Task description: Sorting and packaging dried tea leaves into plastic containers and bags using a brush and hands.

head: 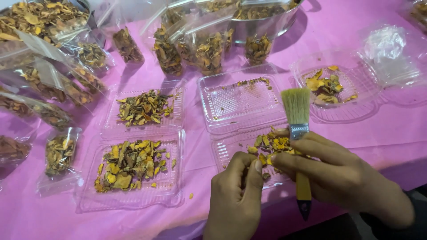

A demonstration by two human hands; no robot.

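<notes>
Dried yellow-brown chips (272, 149) lie in the open clamshell tray (231, 155) beneath both hands, right hand (338, 175) gripping a paintbrush (299, 129), left hand (235, 195) pinching a chip; two left trays (178, 133) filled, the far tray (242, 102) near-empty, bagged packs (187, 49) behind.

A pink tablecloth (373, 129) covers the work surface. At nine o'clock from centre, an open clear clamshell tray (133, 171) holds yellow-brown dried chips in both halves. At two o'clock, a round clear plastic container (338, 86) carries a few yellow pieces, its lid (391, 53) hinged open beside it. At twelve o'clock, a steel bowl (262, 22) brims with more dried chips, with small filled clear pouches (195, 49) standing just before it. At ten o'clock, further filled pouches (53, 84) lie heaped, and one pouch (60, 155) rests alone near eight o'clock.
</notes>
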